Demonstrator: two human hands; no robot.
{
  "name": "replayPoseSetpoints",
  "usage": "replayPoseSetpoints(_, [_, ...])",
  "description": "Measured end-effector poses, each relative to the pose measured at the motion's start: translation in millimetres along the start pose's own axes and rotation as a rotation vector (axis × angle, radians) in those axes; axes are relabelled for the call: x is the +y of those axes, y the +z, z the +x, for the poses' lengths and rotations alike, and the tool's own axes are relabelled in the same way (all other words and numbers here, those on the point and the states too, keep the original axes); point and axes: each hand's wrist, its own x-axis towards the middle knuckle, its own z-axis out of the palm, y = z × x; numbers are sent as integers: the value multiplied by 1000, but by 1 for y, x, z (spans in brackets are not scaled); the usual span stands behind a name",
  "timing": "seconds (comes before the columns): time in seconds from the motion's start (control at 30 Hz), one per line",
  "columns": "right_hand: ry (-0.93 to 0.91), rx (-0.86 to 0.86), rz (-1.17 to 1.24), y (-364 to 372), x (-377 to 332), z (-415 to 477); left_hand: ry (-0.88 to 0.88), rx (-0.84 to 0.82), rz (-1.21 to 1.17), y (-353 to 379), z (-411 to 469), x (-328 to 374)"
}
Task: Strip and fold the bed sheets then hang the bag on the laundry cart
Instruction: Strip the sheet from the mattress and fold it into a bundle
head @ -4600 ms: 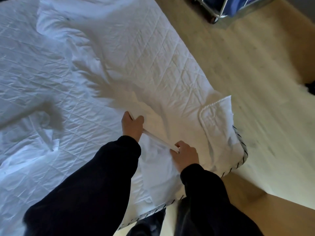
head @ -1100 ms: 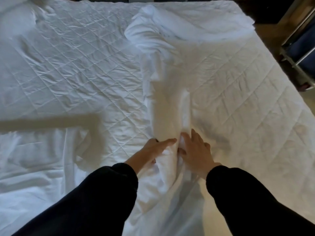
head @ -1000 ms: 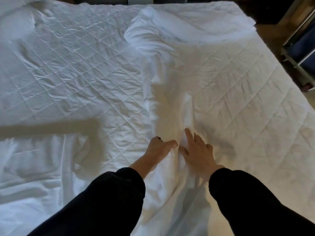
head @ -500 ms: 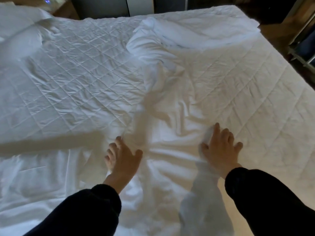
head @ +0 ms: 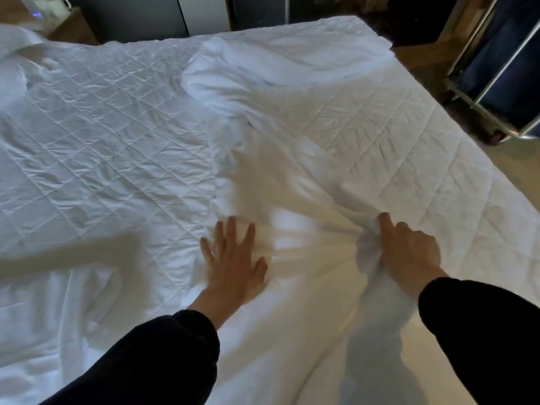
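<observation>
Hands both down on the sheet [head: 292, 176]. My left hand [head: 233, 264] lies flat, palm down, fingers straight and spread, pressing the cloth; its outline is smeared by motion blur. My right hand [head: 409, 252] is curled, gripping a bunched wad of sheet at its inner side, forefinger stretched along the top of the wad. Creases fan from that wad toward the left hand. Black sleeves [head: 163, 355] on both arms.

The sheet lies on the bed [head: 102, 141], running from the near edge up the middle to a rumpled heap [head: 233, 74] at the far side. A quilted pad [head: 394, 135] shows bare on either side of it.

Against a second ago: the hands were then side by side on a narrow lengthwise fold, nearly touching. Now they are well apart and the fold has opened into a wider spread between them. Half a second ago the right hand lay flat with fingers out; now it is clenched on cloth. The left hand, then turned partly edge-on, is now flat and sits nearer the middle.

Cart [head: 482, 92], metal frame, stands on the floor off the bed's far right corner. A dark blue bag [head: 514, 45] hangs inside the frame; I cannot see its contents.
</observation>
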Motion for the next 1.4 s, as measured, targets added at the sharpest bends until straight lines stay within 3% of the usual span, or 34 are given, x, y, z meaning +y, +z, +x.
replayPoseSetpoints(0.1, [90,-60,22,9,4,-4,-84,-5,-176,1,9,21])
replayPoseSetpoints(0.2, [162,-102,59,13,-14,4,-248,166,-416,-2,20,24])
replayPoseSetpoints(0.3, [176,-49,94,18,-32,12,-429,280,-468,-7,32,18])
replayPoseSetpoints(0.47, [146,110,206,29,-48,23,-741,107,-499,-11,57,1])
replayPoseSetpoints(0.63, [-10,94,214,24,-49,33,-548,158,-535,-6,65,-10])
replayPoseSetpoints(0.77, [-126,98,1,24,-17,46,-476,228,-578,-9,66,-7])
replayPoseSetpoints(0.93, [26,-25,-188,15,25,59,-465,144,-629,-15,71,13])
replayPoseSetpoints(1.07, [205,-129,-232,8,-15,51,-518,-37,-827,-25,78,13])
replayPoseSetpoints(1.17, [70,-86,65,5,-55,52,-572,-22,-1077,-31,90,3])
replayPoseSetpoints(1.27, [-118,-82,512,-10,-109,40,-691,-210,-1427,-36,104,-9])
replayPoseSetpoints(1.33, [-185,-167,737,-23,-144,32,-652,-332,-1463,-41,106,-10])
replayPoseSetpoints(1.4, [-210,-233,781,-30,-165,28,-574,-207,-1385,-50,104,-8])
